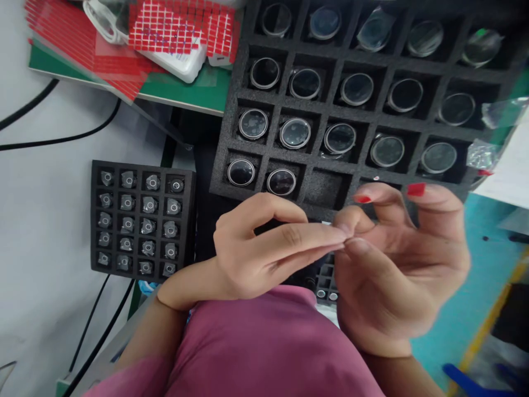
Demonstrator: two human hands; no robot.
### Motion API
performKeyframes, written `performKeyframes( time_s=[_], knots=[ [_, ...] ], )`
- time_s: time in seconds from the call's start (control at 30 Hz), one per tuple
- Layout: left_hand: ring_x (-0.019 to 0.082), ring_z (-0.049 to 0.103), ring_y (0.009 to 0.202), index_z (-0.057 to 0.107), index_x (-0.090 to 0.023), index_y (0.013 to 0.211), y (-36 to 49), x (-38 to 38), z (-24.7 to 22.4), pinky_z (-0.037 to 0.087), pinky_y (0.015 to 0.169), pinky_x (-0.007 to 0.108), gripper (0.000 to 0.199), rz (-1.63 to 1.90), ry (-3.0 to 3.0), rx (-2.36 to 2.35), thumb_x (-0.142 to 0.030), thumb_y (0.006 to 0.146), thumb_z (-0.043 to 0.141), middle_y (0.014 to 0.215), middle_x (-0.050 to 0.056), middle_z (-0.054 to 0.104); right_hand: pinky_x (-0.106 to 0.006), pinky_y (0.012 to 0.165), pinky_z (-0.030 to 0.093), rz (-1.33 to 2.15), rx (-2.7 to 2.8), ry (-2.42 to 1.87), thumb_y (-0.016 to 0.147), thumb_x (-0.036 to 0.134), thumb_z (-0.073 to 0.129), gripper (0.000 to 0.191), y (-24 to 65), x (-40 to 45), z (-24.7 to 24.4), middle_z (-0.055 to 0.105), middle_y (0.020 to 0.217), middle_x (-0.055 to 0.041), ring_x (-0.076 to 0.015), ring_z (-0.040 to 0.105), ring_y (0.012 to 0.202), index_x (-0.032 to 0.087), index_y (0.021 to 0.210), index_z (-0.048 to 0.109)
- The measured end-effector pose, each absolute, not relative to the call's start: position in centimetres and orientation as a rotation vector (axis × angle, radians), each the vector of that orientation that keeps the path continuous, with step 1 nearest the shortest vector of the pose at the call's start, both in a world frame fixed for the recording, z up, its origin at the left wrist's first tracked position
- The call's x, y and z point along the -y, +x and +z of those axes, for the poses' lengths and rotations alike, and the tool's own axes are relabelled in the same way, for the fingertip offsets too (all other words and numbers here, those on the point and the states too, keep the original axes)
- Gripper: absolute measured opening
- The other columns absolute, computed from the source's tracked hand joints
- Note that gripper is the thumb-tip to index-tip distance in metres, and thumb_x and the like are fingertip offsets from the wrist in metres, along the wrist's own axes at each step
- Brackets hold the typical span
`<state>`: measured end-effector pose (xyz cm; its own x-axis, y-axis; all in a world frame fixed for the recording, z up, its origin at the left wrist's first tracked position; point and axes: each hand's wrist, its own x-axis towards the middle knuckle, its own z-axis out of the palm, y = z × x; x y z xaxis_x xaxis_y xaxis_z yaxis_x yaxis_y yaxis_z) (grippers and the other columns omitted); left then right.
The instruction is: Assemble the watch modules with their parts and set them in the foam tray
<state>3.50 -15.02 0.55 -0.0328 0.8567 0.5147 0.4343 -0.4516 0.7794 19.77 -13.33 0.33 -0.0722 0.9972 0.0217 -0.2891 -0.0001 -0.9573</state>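
Observation:
My left hand [264, 245] and my right hand [397, 275] meet in front of my pink shirt, at the near edge of a black foam tray [225, 157]. The left fingertips are pinched together and touch the pinched thumb and index finger of the right hand. Whatever lies between these fingertips is too small or hidden to make out. The other right fingers are curled up, and red patches [416, 189] show on two of their tips. Round watch-like pieces with dark glass faces [295, 133] sit in the tray's square pockets.
At left, a smaller foam tray [192, 220] carries wrapped round parts. Red strip sheets [119, 66], a white plastic bottle-like item [182, 63] and a white cable [103, 25] lie on a green surface [210, 94]. Clear film scraps [483, 154] are at right. Black cables [95, 309] hang at left.

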Motion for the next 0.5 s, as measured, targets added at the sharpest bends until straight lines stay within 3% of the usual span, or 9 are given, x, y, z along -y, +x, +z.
performKeyframes(
  time_s=[0.23,0.5],
  knots=[
    [0.010,0.067,0.069,0.078,-0.025,0.094,3.7,14.9,0.8,0.061,0.063,0.022,0.004,1.441,1.933,-1.431,-0.025,0.090,0.078,0.076,-0.003,0.070,-0.024,0.055,0.065,1.346,1.032,-0.998,0.069,0.003,0.082,0.053,19.7,13.1,0.3,0.071,0.102,0.0006,-0.0094,0.066,0.061,0.036,0.109,0.075],
    [0.010,0.069,0.071,0.078,-0.016,0.097,3.6,15.1,2.4,0.060,0.066,0.020,0.008,1.304,2.236,-1.498,-0.019,0.090,0.076,0.073,-0.002,0.072,-0.018,0.066,0.067,1.335,1.001,-1.012,0.068,-0.004,0.082,0.057,19.9,13.5,0.5,0.072,0.109,0.0030,-0.0064,0.071,0.066,0.034,0.110,0.074]
  ],
)
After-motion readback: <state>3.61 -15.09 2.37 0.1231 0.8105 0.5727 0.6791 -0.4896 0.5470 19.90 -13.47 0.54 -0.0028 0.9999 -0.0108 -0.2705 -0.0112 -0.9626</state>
